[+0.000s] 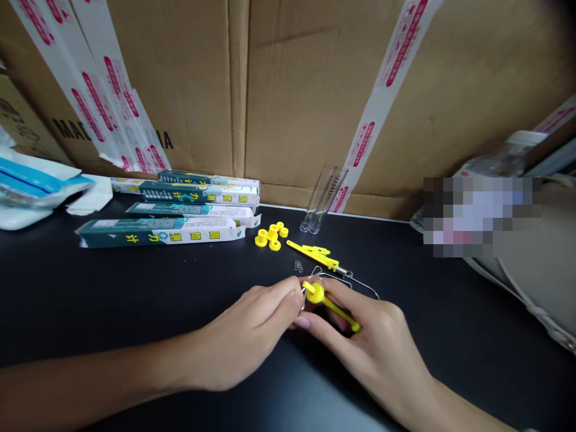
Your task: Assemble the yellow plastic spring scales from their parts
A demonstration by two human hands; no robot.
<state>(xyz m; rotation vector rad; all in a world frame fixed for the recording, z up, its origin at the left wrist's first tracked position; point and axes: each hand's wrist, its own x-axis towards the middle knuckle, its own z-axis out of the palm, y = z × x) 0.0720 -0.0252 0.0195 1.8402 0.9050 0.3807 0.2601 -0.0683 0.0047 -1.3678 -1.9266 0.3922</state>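
My right hand (373, 333) is closed around a yellow plastic rod (339, 312) with a round cap and loop at its near end. Against that loop, my left hand (263, 327) pinches a bent metal wire hook (305, 294); the fingertips of both hands almost meet. Just beyond the hands lie yellow plastic strips (312, 253) and a longer wire hook (366, 286). A small coil spring (298, 266) rests on the table behind my left fingers. Farther back stand several yellow caps (273, 233). My fingers partly hide the wire and the rod.
Several green and white spring-scale boxes (162, 232) lie at the back left. Clear plastic tubes (323, 198) stand near a large cardboard box (288, 108). At the right are a plastic bottle (495, 159) and a beige bag (531, 252). A blue and white packet (40, 180) sits far left.
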